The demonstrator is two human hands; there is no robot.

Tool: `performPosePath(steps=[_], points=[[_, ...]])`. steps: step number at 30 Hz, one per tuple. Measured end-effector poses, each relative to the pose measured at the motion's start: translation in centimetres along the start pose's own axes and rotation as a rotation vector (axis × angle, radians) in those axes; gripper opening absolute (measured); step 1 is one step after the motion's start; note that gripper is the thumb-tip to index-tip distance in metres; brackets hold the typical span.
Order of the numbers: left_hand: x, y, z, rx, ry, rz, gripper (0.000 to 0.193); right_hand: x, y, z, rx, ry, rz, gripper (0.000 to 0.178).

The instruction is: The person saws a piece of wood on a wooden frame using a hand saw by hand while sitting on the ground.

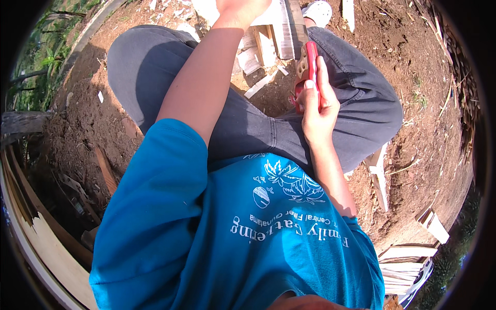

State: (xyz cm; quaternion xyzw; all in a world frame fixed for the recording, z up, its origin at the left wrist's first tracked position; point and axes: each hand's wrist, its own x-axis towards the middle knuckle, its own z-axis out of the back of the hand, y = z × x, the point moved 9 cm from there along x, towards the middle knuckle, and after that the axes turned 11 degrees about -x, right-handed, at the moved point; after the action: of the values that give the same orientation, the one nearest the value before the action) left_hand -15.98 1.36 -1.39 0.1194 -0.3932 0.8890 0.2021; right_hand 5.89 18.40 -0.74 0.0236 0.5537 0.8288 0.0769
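Note:
My right hand (321,106) is closed round the red and tan handle of a handsaw (311,54). Its thumb lies along the handle. From there the dark blade (296,23) runs up past the frame's top edge, close along the right side of a pale wooden board (282,32). My left arm reaches forward between my bent knees, and my left hand (244,6) is at the top edge beside the pale wood. The fingers of that hand are cut off, so its grip is hidden.
Short wood offcuts (249,60) lie on the brown soil between my legs. A white clog (317,13) shows beyond the saw. Long boards (51,243) are at the lower left, and a bundle of thin wooden slats (402,276) is at the lower right.

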Motion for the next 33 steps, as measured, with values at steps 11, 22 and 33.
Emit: performPosePath(steps=[11,22,33], points=[[0.1,0.6,-0.2,0.007,-0.037,-0.121,0.028,1.5,3.2,0.5,0.076,-0.052,0.153,0.055],[0.0,0.6,-0.4,0.096,-0.024,-0.044,0.022,7.8,3.2,-2.8,0.144,-0.025,0.171,0.052],[0.1,1.4,0.8,-0.04,-0.009,0.163,0.027,8.2,3.8,-3.1,0.144,-0.026,0.205,0.051]])
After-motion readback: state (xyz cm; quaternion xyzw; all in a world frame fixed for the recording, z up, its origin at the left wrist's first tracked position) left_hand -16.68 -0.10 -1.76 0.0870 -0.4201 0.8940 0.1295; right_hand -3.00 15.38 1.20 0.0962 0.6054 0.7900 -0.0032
